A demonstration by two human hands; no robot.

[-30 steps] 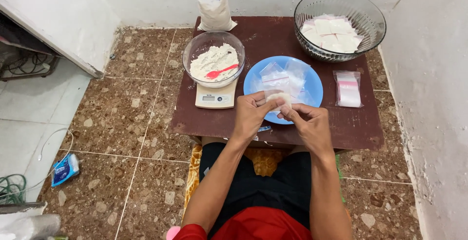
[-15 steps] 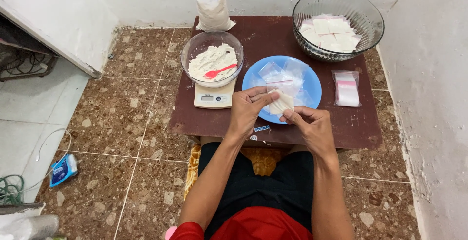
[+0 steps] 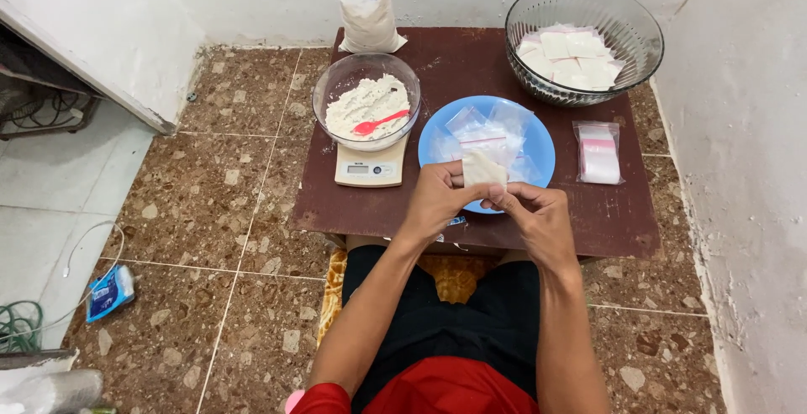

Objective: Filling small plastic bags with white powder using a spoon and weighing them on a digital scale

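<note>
I hold a small filled bag (image 3: pixel 484 170) between my two hands, just above the near edge of the blue plate (image 3: pixel 540 147). My left hand (image 3: pixel 435 200) pinches its left side with closed fingers, and my right hand (image 3: pixel 535 212) pinches the lower right side in the same way. The bag is white with powder inside, and I cannot tell if its top strip is already pressed shut.

I think the first risk is here. If the strip is not closed along all its length and I tilt or squeeze the bag, powder can puff out onto the plate and onto the brown desk (image 3: pixel 471 61). Powder caught in the strip can also stop it from closing well.

The empty clear bags (image 3: pixel 487 132) lie on the plate directly under my hands. If powder falls there, they become dirty.

The scale (image 3: pixel 370 166) stands near my left hand, and on it is the glass bowl (image 3: pixel 366 94) of powder with a pink spoon (image 3: pixel 380 122). A careless move of my left elbow or wrist could push the scale and shake the bowl.

The big glass bowl (image 3: pixel 584 40) with finished packets is at the far right corner, well apart, so a reach over the plate could brush the pack of new bags (image 3: pixel 600 153) off the desk side.
</note>
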